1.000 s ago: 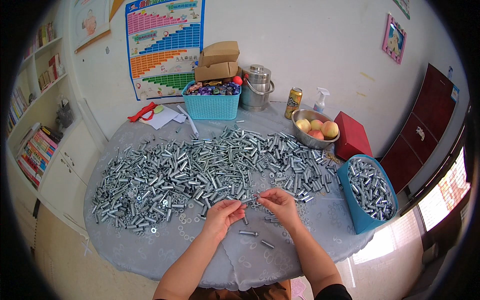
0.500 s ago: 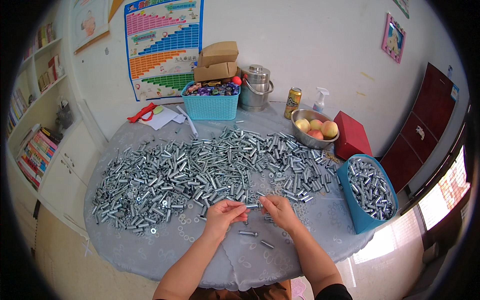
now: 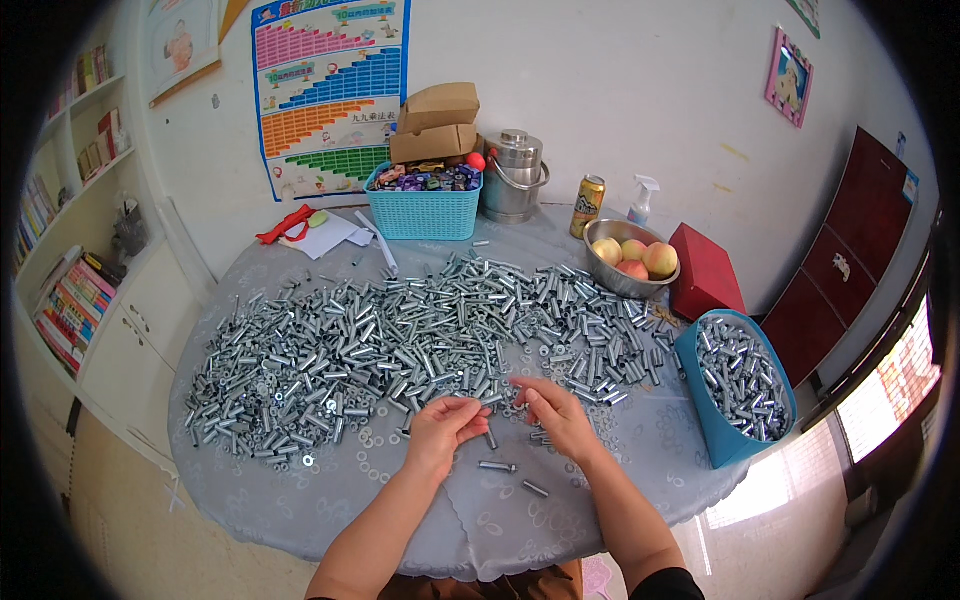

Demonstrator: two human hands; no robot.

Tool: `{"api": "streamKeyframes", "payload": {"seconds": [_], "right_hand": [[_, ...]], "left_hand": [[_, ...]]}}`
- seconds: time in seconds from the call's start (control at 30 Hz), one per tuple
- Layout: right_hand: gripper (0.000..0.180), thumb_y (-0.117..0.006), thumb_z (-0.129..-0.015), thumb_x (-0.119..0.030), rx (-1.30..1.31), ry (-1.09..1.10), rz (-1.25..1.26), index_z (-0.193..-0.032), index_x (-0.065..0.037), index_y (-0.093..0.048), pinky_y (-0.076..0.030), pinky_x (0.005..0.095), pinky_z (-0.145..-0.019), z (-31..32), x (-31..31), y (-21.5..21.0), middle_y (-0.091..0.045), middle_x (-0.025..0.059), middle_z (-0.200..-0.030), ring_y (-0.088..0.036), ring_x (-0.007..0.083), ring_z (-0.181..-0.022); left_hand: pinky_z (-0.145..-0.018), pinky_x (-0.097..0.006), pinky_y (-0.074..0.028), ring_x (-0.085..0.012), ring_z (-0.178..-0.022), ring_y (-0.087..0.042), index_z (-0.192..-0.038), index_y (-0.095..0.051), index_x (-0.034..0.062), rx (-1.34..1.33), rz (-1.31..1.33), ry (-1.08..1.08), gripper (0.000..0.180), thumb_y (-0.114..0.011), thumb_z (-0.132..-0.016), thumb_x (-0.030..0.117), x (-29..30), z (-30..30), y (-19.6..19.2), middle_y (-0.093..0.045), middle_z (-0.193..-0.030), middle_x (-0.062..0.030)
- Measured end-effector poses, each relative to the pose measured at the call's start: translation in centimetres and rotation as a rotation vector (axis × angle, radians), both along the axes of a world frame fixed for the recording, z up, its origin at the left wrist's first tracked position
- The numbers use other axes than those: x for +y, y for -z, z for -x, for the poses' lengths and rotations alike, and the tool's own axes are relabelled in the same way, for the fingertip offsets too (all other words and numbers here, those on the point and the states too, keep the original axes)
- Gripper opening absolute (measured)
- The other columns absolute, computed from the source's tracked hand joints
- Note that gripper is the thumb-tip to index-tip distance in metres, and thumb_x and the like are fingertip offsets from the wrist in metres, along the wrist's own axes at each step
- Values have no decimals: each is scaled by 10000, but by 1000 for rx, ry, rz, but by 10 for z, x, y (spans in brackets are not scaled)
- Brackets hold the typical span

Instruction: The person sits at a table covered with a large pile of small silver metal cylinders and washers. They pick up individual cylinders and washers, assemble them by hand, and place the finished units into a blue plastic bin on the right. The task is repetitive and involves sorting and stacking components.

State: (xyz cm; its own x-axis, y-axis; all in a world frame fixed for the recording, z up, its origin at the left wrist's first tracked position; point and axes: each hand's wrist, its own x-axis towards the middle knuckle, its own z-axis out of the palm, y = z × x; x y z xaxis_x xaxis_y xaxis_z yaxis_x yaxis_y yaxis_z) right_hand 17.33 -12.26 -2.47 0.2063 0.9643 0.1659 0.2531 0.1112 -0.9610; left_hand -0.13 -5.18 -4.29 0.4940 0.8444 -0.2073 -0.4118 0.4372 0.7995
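Observation:
My left hand [image 3: 440, 432] is closed, thumb and fingertips pinching a short shiny metal sleeve [image 3: 493, 400] that points toward the right hand. Just past its free end, my right hand [image 3: 562, 422] has its thumb and forefinger apart, and I see nothing gripped in them. A thin metal piece [image 3: 491, 438] shows below the left fingertips. On the cloth in front of the hands lie an expansion bolt [image 3: 497, 466] and a plain metal piece [image 3: 535, 488]. Beyond the hands spreads a large heap of metal sleeves and bolts [image 3: 400, 330], with loose washers [image 3: 375, 458] along its near edge.
A blue bin [image 3: 715, 440] full of metal pieces stands at the table's right edge. Along the back are a turquoise basket [image 3: 422, 217], a steel pot [image 3: 513, 180], a can [image 3: 587, 205], a spray bottle [image 3: 642, 200], a fruit bowl [image 3: 630, 287] and a red box [image 3: 704, 275].
My right thumb and forefinger have parted and shifted slightly away from the sleeve. The left hand still pinches it, nearly in place. A thin metal piece now shows more plainly below the left fingers.

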Motion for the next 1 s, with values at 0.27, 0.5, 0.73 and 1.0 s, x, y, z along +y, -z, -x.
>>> {"api": "streamKeyframes", "payload": {"seconds": [0.27,0.5,0.73,1.0], "right_hand": [[298,-436,-937,-216,7,-54,-9,-1009,19,-606,-430,232,-653,-4,0,2,-591,35,-819,-508,88,-668],[291,-449,-932,-221,-26,-46,19,-979,17,-609,-428,228,-654,-9,2,8,-593,29,-825,-515,87,-671],[172,-552,-880,-130,-51,-65,9,-999,-7,-550,-440,224,-656,4,0,-1,-568,19,-799,-528,85,-702],[157,-545,-888,-155,-10,-127,49,-944,-8,-547,-448,232,-656,-5,-2,1,-571,24,-786,-537,88,-718]], "left_hand": [[-684,-272,-532,-170,-698,-624,-895,-583,-19,18,3,-1,135,-630,-813,77,-1,0,0,-640,-869,-151],[-688,-275,-532,-166,-700,-623,-895,-579,-18,23,-2,-3,140,-631,-814,83,0,-1,1,-640,-868,-148],[-699,-287,-535,-183,-722,-628,-909,-571,-18,29,-64,29,144,-629,-812,72,-2,0,1,-639,-861,-150],[-687,-254,-507,-128,-737,-614,-917,-592,-14,308,-478,294,151,-641,-795,59,-7,4,-11,-648,-852,-103]]}}
